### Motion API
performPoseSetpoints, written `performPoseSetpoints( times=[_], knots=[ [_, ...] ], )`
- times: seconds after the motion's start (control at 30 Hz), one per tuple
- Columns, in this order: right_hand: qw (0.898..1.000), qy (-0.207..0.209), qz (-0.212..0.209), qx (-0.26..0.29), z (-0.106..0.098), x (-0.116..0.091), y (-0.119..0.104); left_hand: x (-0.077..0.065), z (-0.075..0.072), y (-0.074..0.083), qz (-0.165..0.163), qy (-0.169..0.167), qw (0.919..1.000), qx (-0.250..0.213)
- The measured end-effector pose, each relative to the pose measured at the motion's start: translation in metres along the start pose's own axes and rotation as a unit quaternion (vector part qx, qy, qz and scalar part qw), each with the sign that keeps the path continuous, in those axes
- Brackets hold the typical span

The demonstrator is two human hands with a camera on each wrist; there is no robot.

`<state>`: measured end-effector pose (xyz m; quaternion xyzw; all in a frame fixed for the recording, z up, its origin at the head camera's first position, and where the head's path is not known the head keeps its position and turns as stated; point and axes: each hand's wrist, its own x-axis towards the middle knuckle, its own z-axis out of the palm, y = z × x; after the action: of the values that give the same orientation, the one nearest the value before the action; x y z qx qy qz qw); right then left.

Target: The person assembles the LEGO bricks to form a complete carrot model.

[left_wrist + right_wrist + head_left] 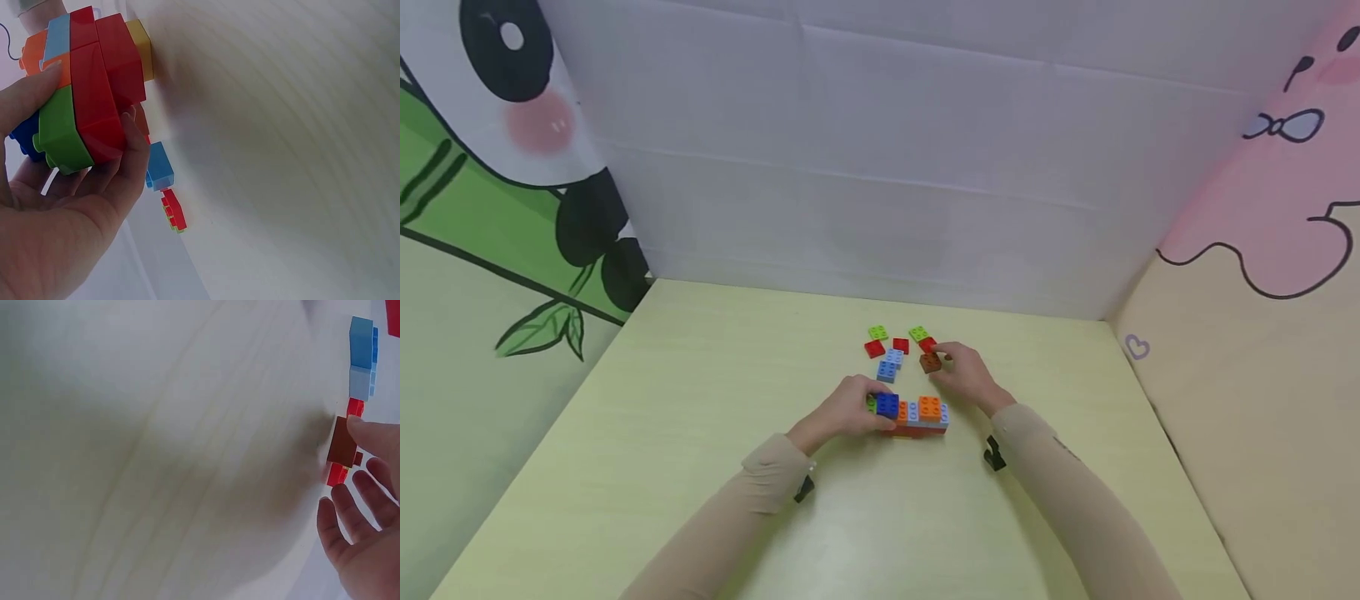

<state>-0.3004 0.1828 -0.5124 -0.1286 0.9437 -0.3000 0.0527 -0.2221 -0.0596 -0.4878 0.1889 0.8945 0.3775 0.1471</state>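
My left hand (850,407) grips the left end of a built block assembly (912,431). On its top sit a dark blue brick (887,406) and an orange brick (929,407). The left wrist view shows the thumb on one side of a green brick (62,131) and fingers behind. Red bricks (94,94) and a yellow brick (140,47) form its lower layers. Over at the right, my right hand (966,372) reaches to a brown brick (930,363). Its thumb overlaps the brown brick's edge in the right wrist view, while the other fingers are spread apart from it.
Beyond the assembly lie blue bricks (886,372), red bricks (874,348) and light green bricks (878,332) on the pale table (715,400). A white wall covering (880,208) rises behind the table, with painted walls on both sides.
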Motion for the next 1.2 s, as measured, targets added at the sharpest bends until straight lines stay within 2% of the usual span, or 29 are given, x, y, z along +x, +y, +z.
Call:
performPoseSetpoints(
  times=[0.27,0.47,0.67,1.07,1.2],
  knots=[
    [1.000,-0.012,0.004,0.018,0.002,0.002,-0.002,0.000,0.001,0.001,0.001,0.004,1.0000,0.000],
    [1.000,-0.003,-0.011,-0.004,0.004,0.005,-0.001,0.001,0.002,0.001,-0.004,0.006,1.0000,0.002],
    [1.000,-0.009,-0.006,-0.023,0.005,0.004,-0.001,0.004,0.002,0.000,0.005,0.006,1.0000,0.004],
    [0.999,-0.022,0.021,0.011,-0.002,-0.003,-0.003,0.005,0.002,0.002,0.006,0.006,0.9998,0.017],
    [1.000,-0.021,0.013,0.016,-0.006,-0.007,-0.005,0.005,0.002,0.002,0.008,0.005,0.9999,0.014]
  ],
)
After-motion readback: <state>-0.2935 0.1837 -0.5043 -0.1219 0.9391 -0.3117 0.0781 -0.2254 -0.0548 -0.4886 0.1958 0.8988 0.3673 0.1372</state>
